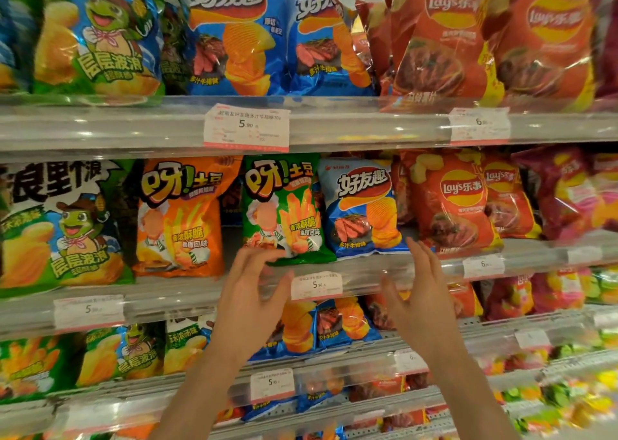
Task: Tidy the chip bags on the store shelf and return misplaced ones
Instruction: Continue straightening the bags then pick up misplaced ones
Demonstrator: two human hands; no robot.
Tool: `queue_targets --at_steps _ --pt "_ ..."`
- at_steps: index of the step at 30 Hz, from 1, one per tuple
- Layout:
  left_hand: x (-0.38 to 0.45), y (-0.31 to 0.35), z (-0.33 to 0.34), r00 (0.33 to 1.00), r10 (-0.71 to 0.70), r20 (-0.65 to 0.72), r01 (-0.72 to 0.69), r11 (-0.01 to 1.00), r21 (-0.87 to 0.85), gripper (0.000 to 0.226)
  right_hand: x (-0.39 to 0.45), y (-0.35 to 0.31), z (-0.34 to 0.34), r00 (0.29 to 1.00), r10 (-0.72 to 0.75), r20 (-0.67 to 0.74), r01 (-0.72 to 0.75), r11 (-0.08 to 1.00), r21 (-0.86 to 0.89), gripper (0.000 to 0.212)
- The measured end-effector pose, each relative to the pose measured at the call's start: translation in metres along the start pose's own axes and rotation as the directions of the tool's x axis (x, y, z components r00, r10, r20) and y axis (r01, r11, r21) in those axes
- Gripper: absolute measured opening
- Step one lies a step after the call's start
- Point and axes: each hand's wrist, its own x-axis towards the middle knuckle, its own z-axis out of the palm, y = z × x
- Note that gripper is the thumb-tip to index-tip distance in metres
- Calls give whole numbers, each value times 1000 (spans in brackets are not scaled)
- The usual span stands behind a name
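**Green bag to be pulled from the steak-chip slot**

The green fries bag (288,209) stands on the middle shelf (368,272), beside the blue bag (363,207). Left hand (254,292) and right hand (424,292) are raised, spread, empty; both lower corners should be gripped gently

Both your bare forearms rise from the bottom of the view, angled up and slightly toward each other. Your left hand (255,289) is raised with the back toward you, fingers spread and loosely curled forward, thumb out to the right. Your right hand (423,292) stands edge-on, palm facing left, fingers straight and pointing up, thumb apart below them. Neither hand grips anything; they stand apart.
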Motion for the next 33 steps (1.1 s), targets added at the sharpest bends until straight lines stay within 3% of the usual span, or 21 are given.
queue_targets --at_steps 5,9,12,18,24,33 --pt "43 6 -18 997 2 -82 0 1000 23 32 39 -22 -10 998 -51 30 50 998 42 68" --pt "67 2 -21 1000 -10 -16 11 994 109 48 75 -47 -6 989 0 145 5 999 -39 60" --pt "73 -2 -19 999 -35 39 29 986 162 53 90 -67 11 963 -10 270 3 1000 28 52" --pt "75 -3 -18 979 -178 97 160 972 172 62 97 -84 44 906 28 422 -79 991 104 66" --pt "77 3 -20 974 -198 114 193 980 52 59 96 -85 50 920 59 387 -147 968 202 57" --pt "72 23 -14 981 -173 88 185 970 -159 59 90 -89 9 901 132 413 -309 864 398 32"
